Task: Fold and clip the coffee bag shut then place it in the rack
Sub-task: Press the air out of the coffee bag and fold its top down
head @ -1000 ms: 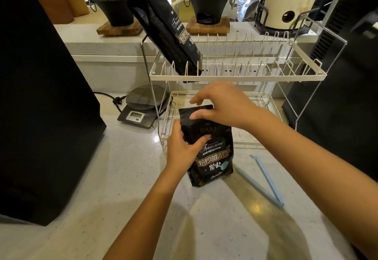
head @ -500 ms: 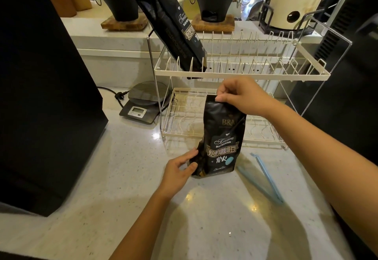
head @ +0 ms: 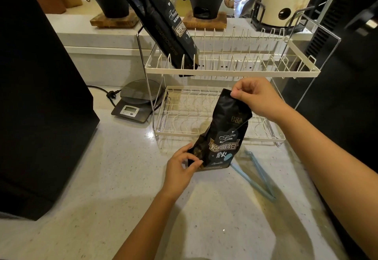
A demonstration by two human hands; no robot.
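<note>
**Bag held at both ends in front of rack; clip loose on bench**

While the bag (head: 223, 137) stood near-upright on the bench (head: 122, 188), tilted slightly with its top toward the right, it was held at both ends. The right hand (head: 256, 98) had its grip pinched together on the bag's top edge, thumb and fingers closed on the flattened top. The left hand (head: 181, 166) gripped the lower left corner, fingers clamped on the side gusset where it met the bench. The printed front of the bag faced the camera. No fold was seen in the top, and no clip was on it.

A pale blue clip (head: 255, 175) lay flat on the bench just right of the bag's base, its two arms spread in a V, touched by neither hand.

The rack (head: 231, 71), a white two-tier wire unit, stood directly behind the bag. A second bag (head: 163, 24) leaned in the left end of the upper tier, tilted back to the left. The rest of that tier and the lower tier held nothing visible.

A scale (head: 135, 104) sat on the bench left of the rack, with its cord running off to the left. A large black unit (head: 36, 96) occupied the left side of the bench.
</note>
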